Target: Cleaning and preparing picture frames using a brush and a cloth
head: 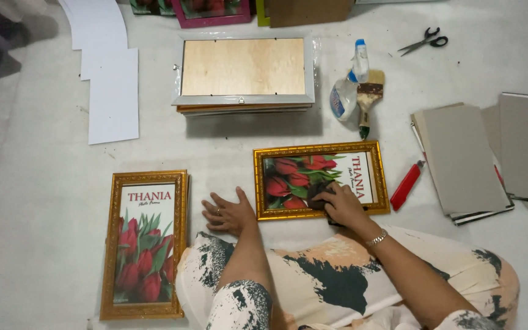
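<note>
Here, two gold frames on the pale floor (32, 183), each with a picture of red tulips. One gold frame (321, 179) lying crosswise, just in front of the knees; a second gold frame (146, 243) lying lengthwise to the left, near the left knee.

Right hand (344, 206) resting on the near right part of the crosswise frame, fingers curled over something dark (320, 205) pressed against the glass; what that dark thing is, cannot tell. Left hand (230, 212) flat on the floor between the two frames, fingers spread wide, holding nothing, fingertips just beside the crosswise frame's left edge. One ring on the left hand, one bracelet (376, 239) on the right wrist.

Farther off, one stack of frames (244, 72) lying face down, plain wooden back on top with a grey border. Right of the stack, one glue bottle (348, 85) with a blue cap and one paintbrush (368, 98), touching each other. One pair of scissors (424, 40) far right. One red cutter (407, 185) just right of the crosswise frame. Two piles of grey boards (465, 156) at the right, side by side. Several white sheets (108, 73) overlapping at the far left; exact count not clear. More frames along the far edge, mostly cut off.
</note>
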